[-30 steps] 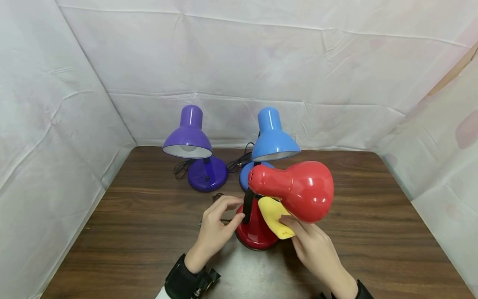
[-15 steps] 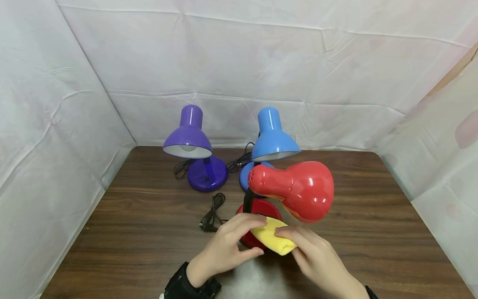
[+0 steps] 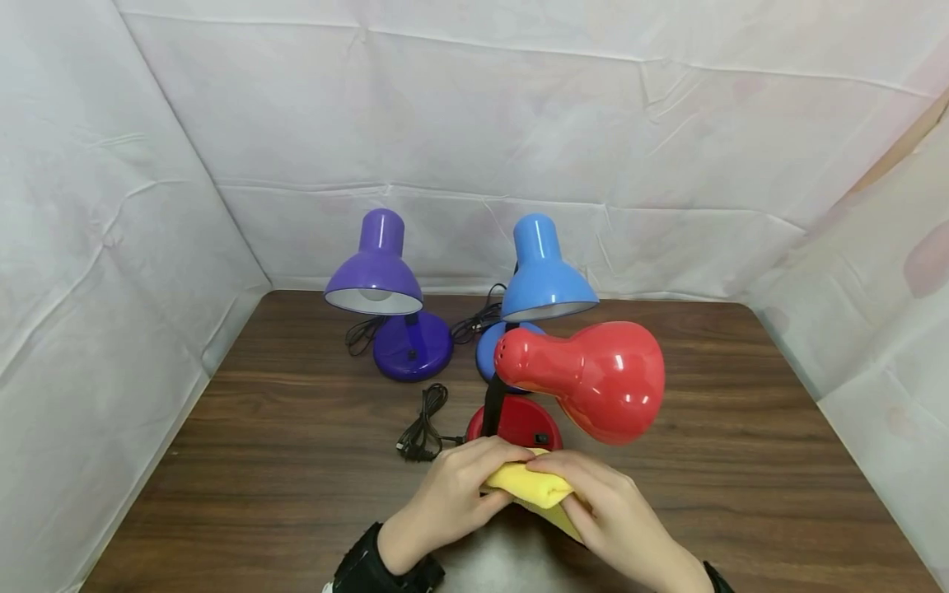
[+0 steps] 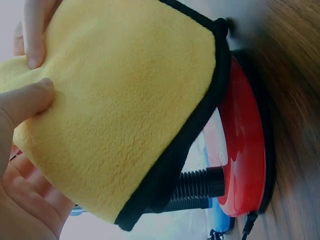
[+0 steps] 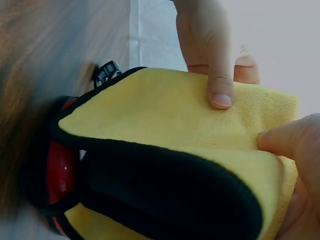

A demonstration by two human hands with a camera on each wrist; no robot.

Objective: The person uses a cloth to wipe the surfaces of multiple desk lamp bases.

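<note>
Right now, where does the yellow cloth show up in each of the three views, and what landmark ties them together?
Head: the yellow cloth sits low in the centre, held between the left hand and the right hand.
Left wrist: the cloth fills the left and middle of the picture.
Right wrist: the cloth spans the centre.
Shared landmark: the red lamp base, just beyond the cloth.
</note>
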